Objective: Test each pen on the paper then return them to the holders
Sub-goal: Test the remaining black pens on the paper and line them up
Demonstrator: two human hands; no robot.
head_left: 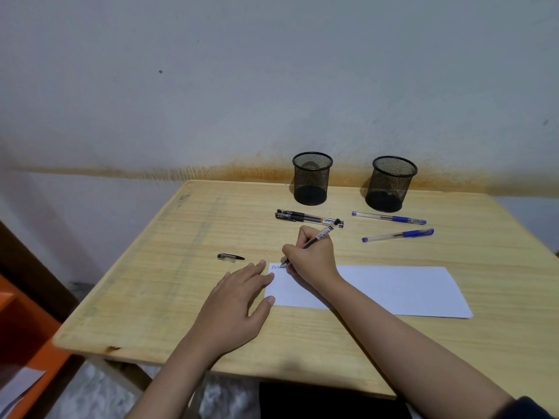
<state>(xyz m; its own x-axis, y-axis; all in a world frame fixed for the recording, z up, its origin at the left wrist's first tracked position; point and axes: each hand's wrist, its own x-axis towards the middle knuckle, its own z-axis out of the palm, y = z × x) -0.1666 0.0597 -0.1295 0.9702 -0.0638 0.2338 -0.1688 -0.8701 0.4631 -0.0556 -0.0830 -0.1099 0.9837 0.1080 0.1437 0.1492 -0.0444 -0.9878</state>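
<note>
Pen (323,235) in right hand (314,258) grip, tip seemingly touching paper (393,288).

Single head cam, wide-angle, looking forward and down from above the near table (145,297) edge. Facing the wall (211,86), which is filling the upper half of frame. Table is sitting centre to lower right, close in. Both forearms are entering from the bottom edge. Floor is showing lower left. No second view.
</note>
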